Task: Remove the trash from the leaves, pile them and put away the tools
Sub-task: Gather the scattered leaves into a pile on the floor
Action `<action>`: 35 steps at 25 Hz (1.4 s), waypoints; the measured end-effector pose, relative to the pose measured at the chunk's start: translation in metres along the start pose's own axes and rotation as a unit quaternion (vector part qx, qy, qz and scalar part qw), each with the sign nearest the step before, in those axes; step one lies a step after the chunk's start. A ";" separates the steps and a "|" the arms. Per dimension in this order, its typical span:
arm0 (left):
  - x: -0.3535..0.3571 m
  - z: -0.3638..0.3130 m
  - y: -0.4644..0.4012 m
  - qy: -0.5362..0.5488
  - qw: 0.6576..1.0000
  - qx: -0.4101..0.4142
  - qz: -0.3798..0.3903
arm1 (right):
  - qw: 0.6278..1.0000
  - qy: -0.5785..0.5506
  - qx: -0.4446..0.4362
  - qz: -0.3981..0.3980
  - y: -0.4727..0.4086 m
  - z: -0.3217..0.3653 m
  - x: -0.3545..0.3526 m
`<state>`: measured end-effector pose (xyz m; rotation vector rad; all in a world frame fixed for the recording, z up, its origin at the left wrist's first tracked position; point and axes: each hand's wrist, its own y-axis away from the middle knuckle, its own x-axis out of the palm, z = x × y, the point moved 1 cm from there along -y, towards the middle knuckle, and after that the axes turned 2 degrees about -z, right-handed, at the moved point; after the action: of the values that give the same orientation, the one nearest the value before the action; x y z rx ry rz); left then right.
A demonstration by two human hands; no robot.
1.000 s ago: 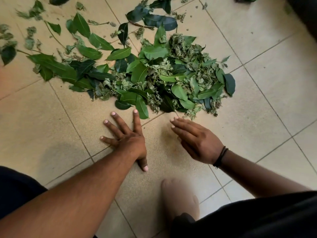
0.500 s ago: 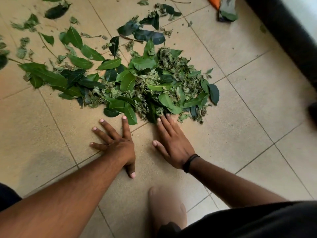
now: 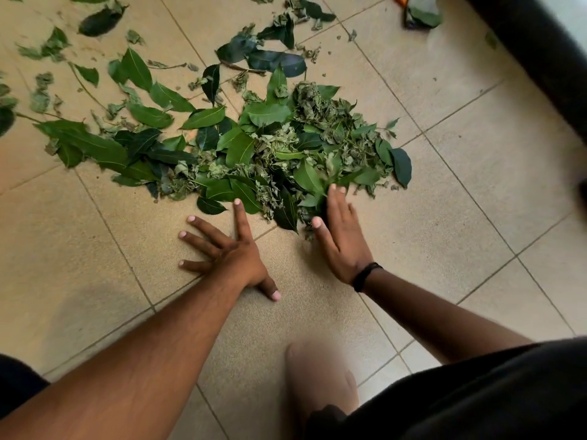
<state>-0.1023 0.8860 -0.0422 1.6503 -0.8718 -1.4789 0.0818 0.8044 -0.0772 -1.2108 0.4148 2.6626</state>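
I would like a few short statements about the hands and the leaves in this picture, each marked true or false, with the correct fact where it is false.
1. The left hand lies flat on the tile floor with its fingers spread. True.
2. The right hand grips a broom. False: it holds nothing; its straight fingers touch the near edge of the leaf pile.
3. All leaves are gathered in one pile. False: scattered leaves lie on the floor to the left of the pile and beyond it.
4. A dark band is on the right wrist. True.
5. The floor is covered with grass. False: it is beige tile.
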 end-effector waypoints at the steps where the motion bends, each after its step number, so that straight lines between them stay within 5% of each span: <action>1: -0.001 0.002 0.000 -0.001 1.000 0.009 -0.001 | 0.999 -0.022 -0.016 -0.017 -0.001 0.005 -0.002; 6: -0.004 0.004 0.002 0.004 1.000 0.021 0.003 | 0.960 0.000 0.105 -0.258 -0.028 -0.028 -0.040; 9: -0.001 0.006 0.003 0.018 0.999 0.030 -0.007 | 0.960 -0.005 0.197 -0.199 -0.063 -0.056 -0.053; 13: -0.004 0.021 0.007 0.013 0.994 0.093 -0.053 | 0.994 -0.011 0.059 -0.092 -0.078 -0.030 -0.031; 17: -0.034 0.068 -0.003 0.126 0.981 0.007 -0.151 | 0.956 -0.076 0.078 -0.271 -0.086 -0.015 -0.034; 19: -0.051 0.083 -0.010 0.164 0.976 -0.067 -0.127 | 0.947 -0.065 0.132 -0.284 -0.102 -0.028 -0.048; 22: -0.063 0.086 -0.017 0.158 0.979 -0.097 -0.081 | 0.966 -0.030 0.161 -0.200 -0.133 -0.040 -0.051; 27: -0.070 0.087 -0.021 0.135 0.985 -0.106 -0.025 | 0.985 -0.151 0.033 -0.075 -0.144 0.014 -0.024; 32: -0.072 0.091 -0.020 0.140 0.984 -0.112 -0.020 | 0.964 -0.153 0.073 -0.205 -0.119 0.027 -0.019; 35: -0.070 0.092 -0.021 0.144 0.985 -0.098 -0.022 | 0.972 -0.099 0.110 -0.184 -0.077 0.006 -0.001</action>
<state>-0.2013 0.9494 -0.0315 1.6901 -0.5178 -1.2695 0.0996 0.8791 -0.0859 -0.8504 0.3970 2.3183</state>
